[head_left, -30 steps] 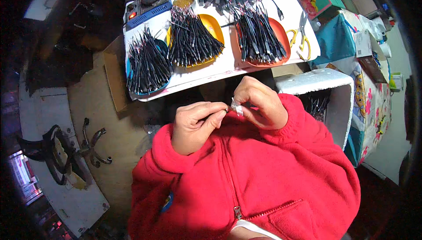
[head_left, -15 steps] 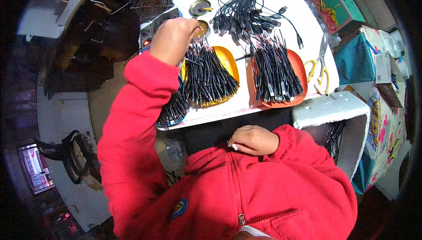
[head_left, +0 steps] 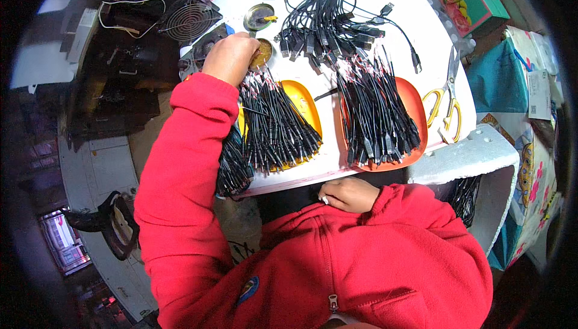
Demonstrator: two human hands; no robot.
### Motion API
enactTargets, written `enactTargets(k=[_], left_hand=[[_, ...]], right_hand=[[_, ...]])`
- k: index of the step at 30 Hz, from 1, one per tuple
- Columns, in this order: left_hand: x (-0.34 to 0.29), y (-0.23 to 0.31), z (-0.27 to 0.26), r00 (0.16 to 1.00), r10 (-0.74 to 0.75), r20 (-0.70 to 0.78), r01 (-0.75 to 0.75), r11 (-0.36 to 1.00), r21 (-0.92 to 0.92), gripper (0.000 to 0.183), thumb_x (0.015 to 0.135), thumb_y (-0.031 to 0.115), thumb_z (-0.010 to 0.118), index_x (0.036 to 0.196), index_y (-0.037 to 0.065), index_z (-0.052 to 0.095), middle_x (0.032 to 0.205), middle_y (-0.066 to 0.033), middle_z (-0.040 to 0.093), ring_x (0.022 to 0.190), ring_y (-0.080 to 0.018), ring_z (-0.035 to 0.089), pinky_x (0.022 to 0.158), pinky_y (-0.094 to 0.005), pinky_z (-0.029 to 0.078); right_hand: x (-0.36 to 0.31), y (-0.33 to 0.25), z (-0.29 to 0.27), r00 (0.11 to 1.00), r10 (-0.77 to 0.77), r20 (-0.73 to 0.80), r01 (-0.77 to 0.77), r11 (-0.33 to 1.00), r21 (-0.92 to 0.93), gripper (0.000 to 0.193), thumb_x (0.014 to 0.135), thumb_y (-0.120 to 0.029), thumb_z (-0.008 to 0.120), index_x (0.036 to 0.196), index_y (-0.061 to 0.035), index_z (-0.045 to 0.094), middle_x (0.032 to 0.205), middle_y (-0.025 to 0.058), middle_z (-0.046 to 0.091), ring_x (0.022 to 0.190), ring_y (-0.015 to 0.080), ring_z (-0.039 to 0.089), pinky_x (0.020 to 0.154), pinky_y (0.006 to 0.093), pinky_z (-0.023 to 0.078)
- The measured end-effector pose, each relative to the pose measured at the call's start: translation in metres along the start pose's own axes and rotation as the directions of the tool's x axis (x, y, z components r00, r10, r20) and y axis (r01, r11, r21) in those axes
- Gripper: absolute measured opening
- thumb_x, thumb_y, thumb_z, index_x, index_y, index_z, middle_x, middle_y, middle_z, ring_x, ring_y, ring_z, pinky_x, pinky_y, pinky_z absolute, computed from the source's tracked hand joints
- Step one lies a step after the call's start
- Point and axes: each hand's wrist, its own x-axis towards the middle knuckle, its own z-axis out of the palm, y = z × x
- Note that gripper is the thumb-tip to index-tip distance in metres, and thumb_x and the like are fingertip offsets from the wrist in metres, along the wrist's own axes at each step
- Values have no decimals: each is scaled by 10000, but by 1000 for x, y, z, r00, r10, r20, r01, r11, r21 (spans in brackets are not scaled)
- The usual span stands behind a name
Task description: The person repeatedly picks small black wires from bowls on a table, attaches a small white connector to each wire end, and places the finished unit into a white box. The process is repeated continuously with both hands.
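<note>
My left hand (head_left: 231,56) reaches over the table with fingers drawn together. Its fingertips are at the left rim of a small round tin (head_left: 261,55) of amber-brown material; whatever they pinch is hidden. Just below the tin, short black cables (head_left: 274,127) with stripped wire ends lie fanned over a yellow tray (head_left: 308,103). Close to my body, at the front table edge, my right hand (head_left: 351,194) is curled, a small white thing (head_left: 325,199) showing at its fingers. More short black cables (head_left: 376,112) lie on an orange tray (head_left: 415,103).
Long black USB cables (head_left: 325,9) pile at the back. Yellow-handled scissors (head_left: 447,100) lie right, above a white foam box (head_left: 466,154). A second tin (head_left: 259,17), a fan grille (head_left: 189,20) and another cable bunch (head_left: 233,169) are around my left arm.
The whole view has shifted a little, with the table lower in it. My left fingertips have drawn back slightly, showing more of the amber tin. My right hand stays curled near my body.
</note>
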Motion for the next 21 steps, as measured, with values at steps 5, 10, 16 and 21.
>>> enactTargets(k=[5,10,16,21], left_hand=[[0,2,-6,1000,0,10,0,999,35,112,837,126,605,851,49,686,796,-154,607,769,-340,621,704,-421,495],[-18,-7,-30,978,44,-204,-73,988,-135,101,816,66,651,901,15,670,820,-170,641,778,-342,634,699,-383,497],[-44,-22,-50,952,-166,-255,99,962,-256,81,826,79,649,845,4,626,806,-184,646,752,-368,631,664,-415,492],[-54,-54,-48,954,-143,-263,101,981,-166,107,798,74,678,851,2,620,785,-194,628,751,-371,624,661,-415,487]], right_hand=[[0,0,-1,1000,16,-9,-16,1000,-4,193,917,-196,507,944,-25,592,848,193,616,809,369,611,739,446,482],[0,0,-1,998,49,-26,-47,997,58,193,911,-182,512,971,-27,610,876,193,629,833,375,613,757,438,479],[2,0,-1,994,98,-39,-97,995,24,213,912,-193,521,986,-24,626,889,197,645,840,367,628,756,423,493],[2,0,-1,992,121,-24,-119,991,66,212,912,-178,517,1002,-16,620,899,198,643,844,363,625,760,408,492]])
